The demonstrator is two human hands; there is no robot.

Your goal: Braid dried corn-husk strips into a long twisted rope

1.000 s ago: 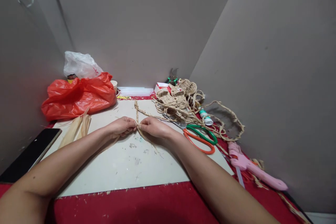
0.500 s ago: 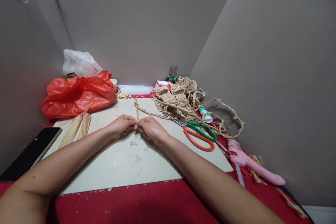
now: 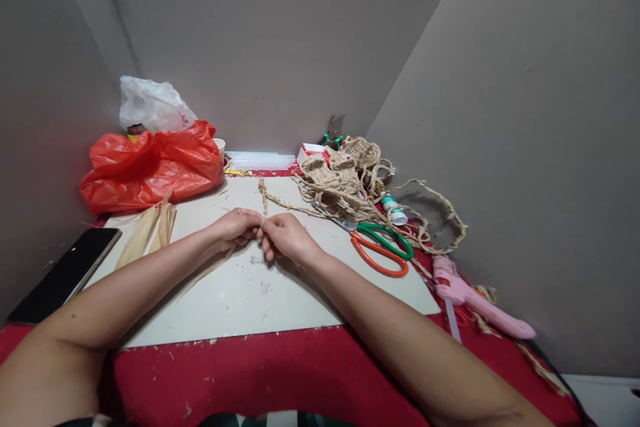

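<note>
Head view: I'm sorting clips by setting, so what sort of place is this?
Probably a small craft workspace: a heap of braided cord, scissors beside it, and a pink glue gun on the right.

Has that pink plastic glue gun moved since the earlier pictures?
No: the pink plastic glue gun lies just right of the flat white board, as before.

A glue gun (image 3: 463,293), scissors (image 3: 357,240) and fibre braid (image 3: 265,201) suggest a craft workspace.
</note>
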